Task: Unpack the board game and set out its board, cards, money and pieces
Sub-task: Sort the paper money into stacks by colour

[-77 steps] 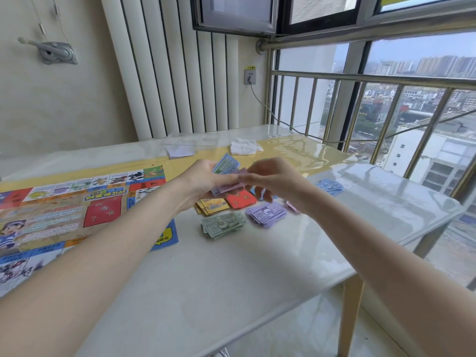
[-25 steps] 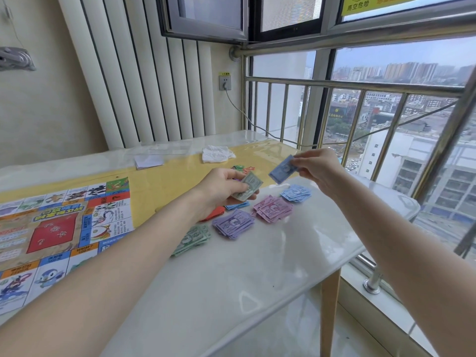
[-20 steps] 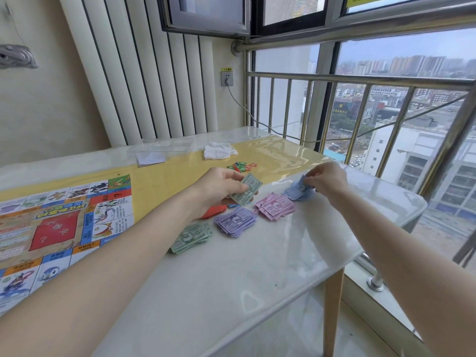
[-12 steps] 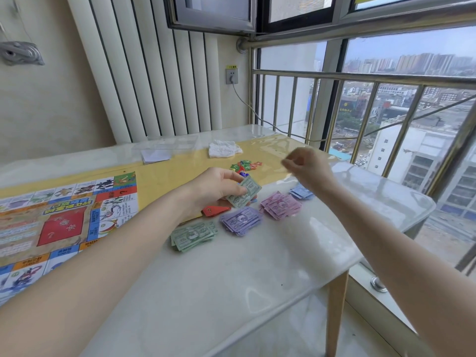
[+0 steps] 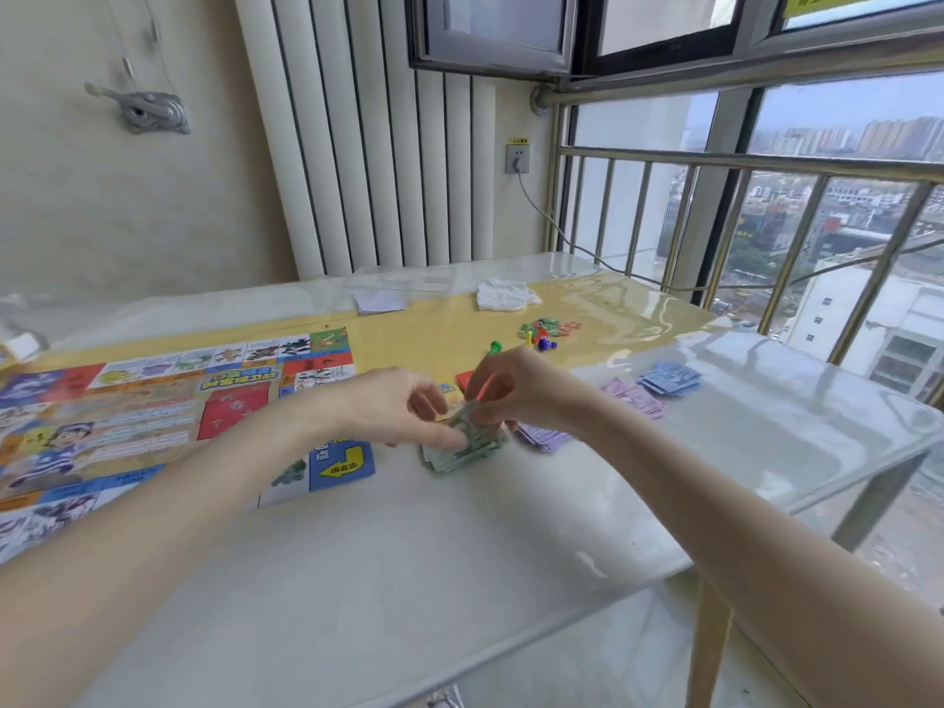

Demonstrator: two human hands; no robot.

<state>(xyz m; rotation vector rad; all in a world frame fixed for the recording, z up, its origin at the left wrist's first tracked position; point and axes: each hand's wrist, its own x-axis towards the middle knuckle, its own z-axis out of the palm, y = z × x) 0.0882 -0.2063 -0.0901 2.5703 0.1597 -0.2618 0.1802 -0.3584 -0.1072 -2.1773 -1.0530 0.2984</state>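
While both hands meet over the middle of the white glossy table [image 5: 459, 580], we note the left hand [image 5: 393, 408] lying with its fingers bent down onto the stack of green paper play-money notes [image 5: 462, 449], thumb side pressing the top of the stack; whether it actually grips a note we cannot tell, as motion blur smears the contact. Our right hand [image 5: 516, 393] has its fingers curled and pinches the upper edge of the same green notes from the far side. The green stack sits on the table just right of the colourful printed paper game board [image 5: 153, 416], which lies flat across the table's left half, its blue arrow corner square nearest the stack. Just right of the hands we log a pile of purple paper notes [image 5: 544, 436], partly hidden by the right wrist; further right a pile of pink paper notes [image 5: 633, 396], then a pile of blue paper notes [image 5: 669, 378], the pink and blue touching or nearly so. A red card [image 5: 465, 378] shows behind the right hand. Beyond it, on the yellow strip, lies a small scatter of coloured plastic pawns and pieces [image 5: 544, 334]. At the far edge rest a crumpled white cloth [image 5: 503, 294] and a flat white paper slip [image 5: 378, 301], well apart from the money.
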